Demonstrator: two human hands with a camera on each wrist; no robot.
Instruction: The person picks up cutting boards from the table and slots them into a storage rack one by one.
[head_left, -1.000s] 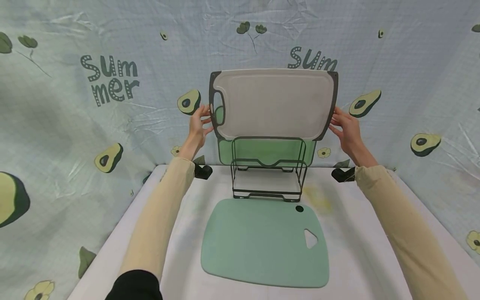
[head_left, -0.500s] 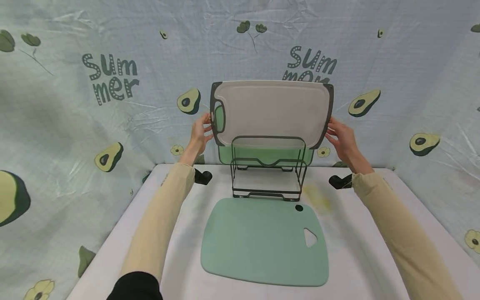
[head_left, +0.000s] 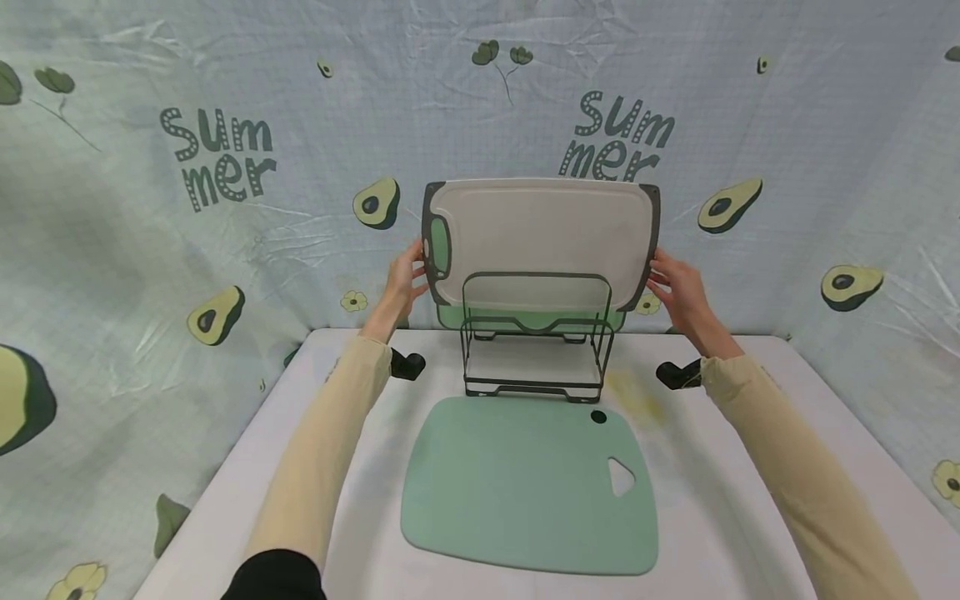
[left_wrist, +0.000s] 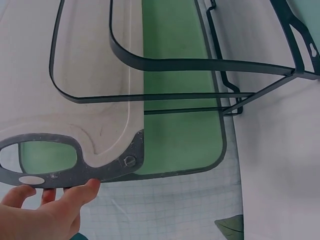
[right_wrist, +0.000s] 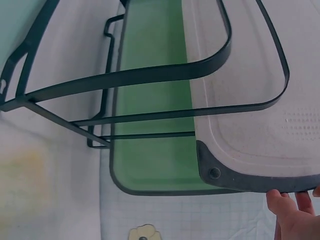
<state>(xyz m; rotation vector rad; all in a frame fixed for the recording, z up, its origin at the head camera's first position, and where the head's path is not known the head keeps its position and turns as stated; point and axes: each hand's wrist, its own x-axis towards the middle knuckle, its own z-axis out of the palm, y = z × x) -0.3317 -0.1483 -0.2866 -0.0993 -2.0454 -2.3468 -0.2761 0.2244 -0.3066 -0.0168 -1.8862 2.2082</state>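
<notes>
I hold a white cutting board [head_left: 540,237] with dark grey ends upright by its two short ends. My left hand [head_left: 405,282] grips the end with the handle slot, and my right hand [head_left: 675,293] grips the other end. The board's lower edge sits behind the front loop of a black wire rack [head_left: 536,350]. Behind it in the rack stands a green board [head_left: 450,317] with a dark rim. In the left wrist view, fingertips of my left hand [left_wrist: 45,212] touch the white board [left_wrist: 90,75] at its handle. In the right wrist view, my right hand [right_wrist: 295,215] meets the white board's [right_wrist: 250,135] grey end.
A mint green cutting board [head_left: 525,492] lies flat on the white table [head_left: 720,500] in front of the rack. An avocado-print cloth [head_left: 225,208] hangs close behind and to both sides. A yellowish stain [head_left: 633,396] marks the table right of the rack.
Both hands have lowered the white board, which now covers more of the green board and reaches deeper into the rack.
</notes>
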